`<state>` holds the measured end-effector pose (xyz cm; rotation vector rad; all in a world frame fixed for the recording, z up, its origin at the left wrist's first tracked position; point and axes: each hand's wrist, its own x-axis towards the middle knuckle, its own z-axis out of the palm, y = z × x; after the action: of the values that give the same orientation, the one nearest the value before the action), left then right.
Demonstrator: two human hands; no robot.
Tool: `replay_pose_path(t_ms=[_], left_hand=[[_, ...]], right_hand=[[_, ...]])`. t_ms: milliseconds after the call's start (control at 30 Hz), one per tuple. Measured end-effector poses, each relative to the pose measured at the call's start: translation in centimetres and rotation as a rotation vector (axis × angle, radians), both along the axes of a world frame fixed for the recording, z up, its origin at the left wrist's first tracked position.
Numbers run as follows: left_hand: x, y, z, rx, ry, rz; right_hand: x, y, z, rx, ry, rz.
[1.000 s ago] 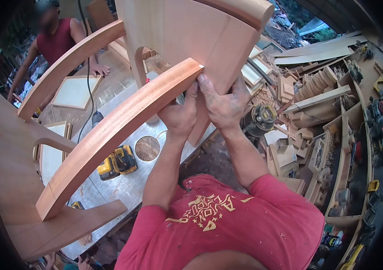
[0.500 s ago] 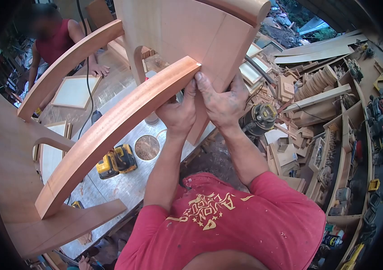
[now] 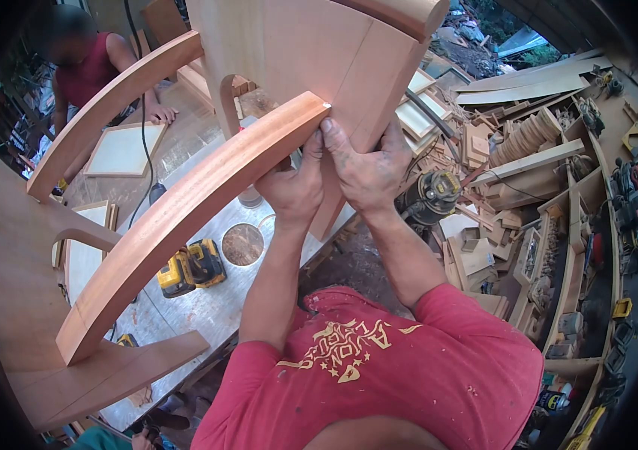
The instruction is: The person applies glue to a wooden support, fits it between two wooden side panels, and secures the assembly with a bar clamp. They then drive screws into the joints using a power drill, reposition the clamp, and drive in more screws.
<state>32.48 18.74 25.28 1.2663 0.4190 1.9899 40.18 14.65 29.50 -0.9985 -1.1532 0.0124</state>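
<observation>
A curved wooden rail (image 3: 191,206) runs diagonally across a large wooden frame, between its left side panel (image 3: 19,277) and its right side panel (image 3: 356,90). My left hand (image 3: 293,187) grips the rail's underside near its upper end; the fingertips are hidden behind the wood. Around the lower part of the right panel closes my right hand (image 3: 368,169), its thumb pressed near the joint where rail meets panel. Both thumbs lie close together there. A second curved rail (image 3: 112,109) spans the frame farther back.
Below the frame, a yellow-black cordless tool (image 3: 191,268) rests on the metal-topped table (image 3: 206,315) beside a round hole. A power tool (image 3: 433,196), wood offcuts (image 3: 484,251) and shelves (image 3: 559,300) are at right. A co-worker (image 3: 86,67) stands across the table, near pale framed panels (image 3: 125,150).
The frame and both my hands have shifted very slightly left in view. My grip looks the same. The co-worker's hand has moved a little.
</observation>
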Motion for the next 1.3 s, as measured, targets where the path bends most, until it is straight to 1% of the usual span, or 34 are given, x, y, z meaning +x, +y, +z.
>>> replay_pose_path(t_ms=[167,433,667,767,833,933,1067,1300], left_hand=[[0.0,0.1,-0.1,0.011,-0.008,-0.004],[0.1,0.1,-0.2,0.004,-0.023,-0.007],[0.2,0.1,-0.5,-0.043,-0.029,-0.026],[0.3,-0.2,-0.5,-0.055,-0.049,-0.052],[0.0,-0.6,-0.4,-0.051,-0.044,-0.081],[0.0,-0.1,-0.7,-0.014,-0.067,-0.049],[-0.2,-0.1,-0.6,-0.008,0.016,-0.036],[-0.5,0.1,-0.6,0.013,0.095,0.029]], right_hand=[[0.0,-0.1,0.0,0.007,-0.039,-0.031],[-0.4,-0.2,0.1,0.011,0.003,0.001],[-0.5,-0.5,0.5,-0.011,0.002,-0.020],[0.0,0.1,-0.4,0.039,-0.025,-0.027],[-0.1,-0.3,-0.4,0.012,-0.019,-0.019],[-0.1,-0.2,-0.5,-0.010,0.006,0.002],[-0.3,-0.4,0.0,-0.009,-0.018,-0.029],[-0.6,-0.2,-0.1,-0.034,0.037,-0.025]])
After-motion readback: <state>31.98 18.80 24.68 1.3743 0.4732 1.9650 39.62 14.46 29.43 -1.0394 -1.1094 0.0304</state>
